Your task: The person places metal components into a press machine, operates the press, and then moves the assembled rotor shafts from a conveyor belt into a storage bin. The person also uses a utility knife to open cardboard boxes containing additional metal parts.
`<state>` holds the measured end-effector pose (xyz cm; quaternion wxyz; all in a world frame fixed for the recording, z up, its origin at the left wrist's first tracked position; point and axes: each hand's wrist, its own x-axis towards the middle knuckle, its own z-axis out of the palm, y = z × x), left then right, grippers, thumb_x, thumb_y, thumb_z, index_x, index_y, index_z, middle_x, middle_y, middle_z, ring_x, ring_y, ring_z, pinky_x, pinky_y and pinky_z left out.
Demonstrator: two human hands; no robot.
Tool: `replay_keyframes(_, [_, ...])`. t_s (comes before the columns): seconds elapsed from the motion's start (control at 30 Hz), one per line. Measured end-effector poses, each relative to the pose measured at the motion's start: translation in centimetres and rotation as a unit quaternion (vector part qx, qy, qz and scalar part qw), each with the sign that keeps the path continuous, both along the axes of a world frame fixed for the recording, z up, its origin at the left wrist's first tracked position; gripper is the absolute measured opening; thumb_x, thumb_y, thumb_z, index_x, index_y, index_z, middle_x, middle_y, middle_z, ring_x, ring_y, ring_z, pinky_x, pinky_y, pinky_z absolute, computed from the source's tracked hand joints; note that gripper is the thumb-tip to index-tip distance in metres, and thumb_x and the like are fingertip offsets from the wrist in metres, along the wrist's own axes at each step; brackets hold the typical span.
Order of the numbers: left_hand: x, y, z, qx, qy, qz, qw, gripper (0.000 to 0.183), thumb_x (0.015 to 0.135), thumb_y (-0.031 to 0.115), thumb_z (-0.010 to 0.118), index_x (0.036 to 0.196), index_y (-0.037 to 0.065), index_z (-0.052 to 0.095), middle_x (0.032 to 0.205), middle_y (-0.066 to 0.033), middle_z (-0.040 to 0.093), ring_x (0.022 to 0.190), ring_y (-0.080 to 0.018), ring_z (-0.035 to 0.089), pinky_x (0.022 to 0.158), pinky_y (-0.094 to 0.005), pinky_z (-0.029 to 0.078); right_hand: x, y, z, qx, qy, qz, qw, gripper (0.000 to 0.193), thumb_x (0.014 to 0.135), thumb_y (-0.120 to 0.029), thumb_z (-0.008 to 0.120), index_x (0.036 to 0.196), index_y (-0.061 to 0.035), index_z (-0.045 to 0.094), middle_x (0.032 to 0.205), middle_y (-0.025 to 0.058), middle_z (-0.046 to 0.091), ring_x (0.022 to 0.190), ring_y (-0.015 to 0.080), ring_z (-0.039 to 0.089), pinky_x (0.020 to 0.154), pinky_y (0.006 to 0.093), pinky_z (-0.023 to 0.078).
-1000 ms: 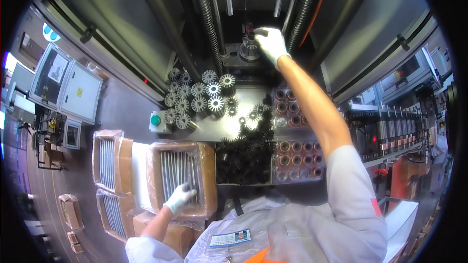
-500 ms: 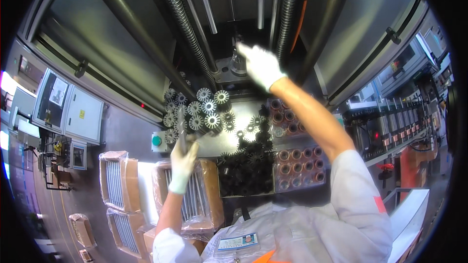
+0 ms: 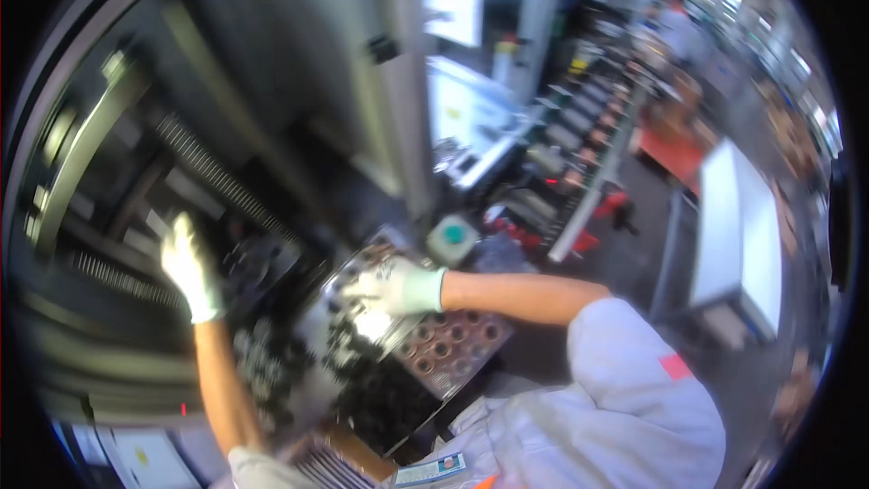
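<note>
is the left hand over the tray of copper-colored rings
No, the left hand is up near a ribbed column, while the tray of copper-colored rings lies nearer the right hand.

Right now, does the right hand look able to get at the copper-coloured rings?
Probably yes: the right hand is close to the copper-coloured rings, and nothing visible blocks them, though blur hides detail.
</note>
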<state>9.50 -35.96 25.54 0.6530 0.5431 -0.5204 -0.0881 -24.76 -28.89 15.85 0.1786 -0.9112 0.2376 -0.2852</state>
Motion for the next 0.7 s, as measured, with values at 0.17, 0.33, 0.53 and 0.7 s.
replay_keyframes(0.17, [3.2,-4.8,0.9,-0.062,-0.086,0.012,0.994,0.043,0.098,0.031,0.06,0.063,0.009,0.05,0.055,0.0048,0.046,0.044,-0.0065,0.042,0.043,-0.0237,0.033,-10.9,4.4,-0.6,0.147,0.099,-0.13,0.975,0.029,0.095,-0.026,0.054,0.12,-0.0156,0.068,0.102,0.0132,0.071,0.091,0.0349,0.069,0.082,0.0468,0.054])
replay_keyframes(0.33, [2.1,-4.5,3.9,0.017,0.22,-0.082,0.972,0.042,0.096,0.028,0.064,0.061,0.015,0.045,0.052,0.0076,0.034,0.042,-0.0045,0.028,0.042,-0.0222,0.026,-15.4,4.1,0.6,0.202,0.045,-0.205,0.957,0.03,0.095,-0.02,0.054,0.121,-0.0085,0.066,0.11,0.0202,0.068,0.101,0.0376,0.066,0.088,0.0461,0.052])
replay_keyframes(0.53, [0.5,4.2,7.7,0.117,-0.268,0.017,0.956,0.049,0.103,0.034,0.052,0.134,-0.004,0.058,0.124,-0.0128,0.064,0.114,-0.0215,0.059,0.104,-0.0347,0.044,-13.8,-1.0,3.6,0.038,-0.111,-0.226,0.967,0.034,0.093,-0.016,0.061,0.124,-0.0028,0.063,0.116,0.0205,0.067,0.109,0.0375,0.063,0.097,0.0417,0.051])
replay_keyframes(0.7, [-9.2,16.0,3.7,0.167,-0.124,-0.071,0.976,0.04,0.094,0.009,0.064,0.132,-0.002,0.06,0.128,-0.0101,0.063,0.112,-0.0164,0.059,0.098,-0.03,0.047,-15.5,-1.5,-0.4,-0.045,0.008,-0.252,0.967,0.03,0.092,-0.009,0.058,0.12,-0.0033,0.066,0.12,0.0188,0.067,0.113,0.0363,0.063,0.096,0.0411,0.051])
